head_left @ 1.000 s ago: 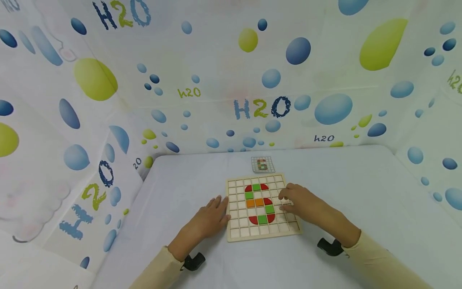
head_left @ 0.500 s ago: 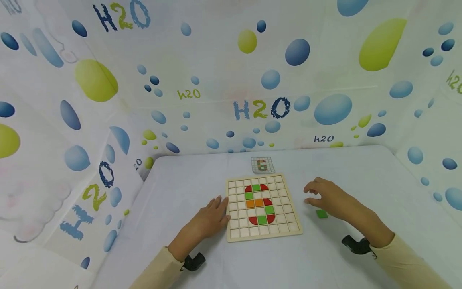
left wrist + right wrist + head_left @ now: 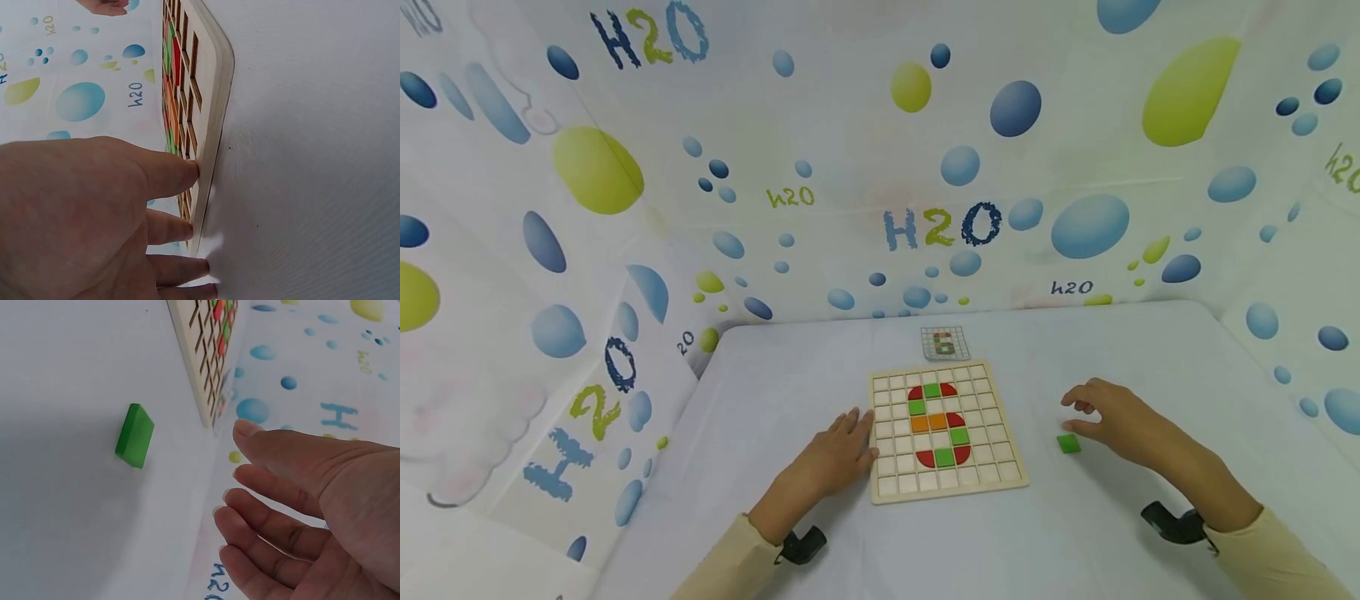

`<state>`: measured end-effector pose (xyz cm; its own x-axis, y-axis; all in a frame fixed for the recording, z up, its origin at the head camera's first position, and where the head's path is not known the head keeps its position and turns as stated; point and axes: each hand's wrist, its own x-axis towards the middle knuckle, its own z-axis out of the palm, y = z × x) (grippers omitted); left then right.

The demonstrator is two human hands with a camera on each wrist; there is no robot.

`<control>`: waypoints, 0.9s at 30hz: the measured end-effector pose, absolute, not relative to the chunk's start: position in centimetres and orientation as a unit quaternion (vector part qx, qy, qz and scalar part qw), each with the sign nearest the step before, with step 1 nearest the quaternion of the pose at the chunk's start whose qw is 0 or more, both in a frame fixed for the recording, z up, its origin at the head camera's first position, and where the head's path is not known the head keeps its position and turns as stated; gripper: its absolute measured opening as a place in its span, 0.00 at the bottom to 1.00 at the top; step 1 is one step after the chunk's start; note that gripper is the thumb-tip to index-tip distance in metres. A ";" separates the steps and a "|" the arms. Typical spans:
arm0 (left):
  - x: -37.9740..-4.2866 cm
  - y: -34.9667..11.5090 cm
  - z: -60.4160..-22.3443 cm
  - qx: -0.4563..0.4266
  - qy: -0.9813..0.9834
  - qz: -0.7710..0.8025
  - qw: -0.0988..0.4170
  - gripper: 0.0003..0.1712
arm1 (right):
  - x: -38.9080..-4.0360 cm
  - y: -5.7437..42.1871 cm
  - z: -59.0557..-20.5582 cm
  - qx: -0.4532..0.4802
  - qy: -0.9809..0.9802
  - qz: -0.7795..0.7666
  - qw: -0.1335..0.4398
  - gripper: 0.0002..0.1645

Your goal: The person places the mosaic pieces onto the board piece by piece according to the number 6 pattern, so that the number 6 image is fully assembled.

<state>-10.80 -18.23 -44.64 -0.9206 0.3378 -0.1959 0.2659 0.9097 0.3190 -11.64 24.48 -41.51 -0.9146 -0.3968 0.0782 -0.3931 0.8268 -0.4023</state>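
Note:
A pale wooden grid board (image 3: 992, 475) lies on the white table, with red rounded, green and orange square tiles set in its cells in an S-like figure. My left hand (image 3: 835, 457) rests at its left edge; in the left wrist view the thumb and fingertips touch the frame, fingers fairly straight. To the right of the board a loose green square tile (image 3: 1069, 443) lies flat on the cloth. My right hand (image 3: 1120, 423) hovers just beyond that tile, fingers loosely bent and apart from the thumb, holding nothing. The right wrist view shows the green tile a short way from the fingertips.
Behind the board lies a small card (image 3: 958, 333) printed with a similar coloured figure on a grid. A white curtain (image 3: 850, 125) with blue and green drops and H2O lettering rises behind the table and along both sides.
My right hand has moved from over the board's right side out to the right, near the loose green tile, which now shows. My left hand has stayed at the board's edge.

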 end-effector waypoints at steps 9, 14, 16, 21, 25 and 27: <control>-10.8 -18.2 -44.5 0.157 0.970 0.141 0.124 0.37 | -11.1 25.4 -42.4 -0.191 0.957 -0.216 0.024 0.21; -10.9 -18.2 -44.7 0.156 0.971 0.139 0.120 0.38 | -10.8 25.8 -42.9 -0.185 0.957 -0.221 0.043 0.24; -10.9 -18.2 -44.8 0.157 0.971 0.137 0.118 0.38 | -10.7 25.9 -43.1 -0.184 0.956 -0.226 0.045 0.24; -10.9 -18.3 -44.8 0.158 0.971 0.139 0.117 0.37 | -10.5 25.8 -43.7 -0.181 0.952 -0.240 0.056 0.24; -10.9 -18.2 -44.8 0.156 0.970 0.142 0.118 0.37 | -10.5 25.6 -44.0 -0.178 0.951 -0.243 0.069 0.23; -10.9 -18.2 -44.9 0.155 0.970 0.143 0.117 0.37 | -10.5 25.6 -44.2 -0.179 0.951 -0.244 0.071 0.22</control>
<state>-10.87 -18.20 -44.86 -0.9245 0.3348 -0.1821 0.2679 0.9108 0.3142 -10.49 25.56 -44.19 -0.9259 -0.3748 -0.0470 -0.3058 0.8169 -0.4890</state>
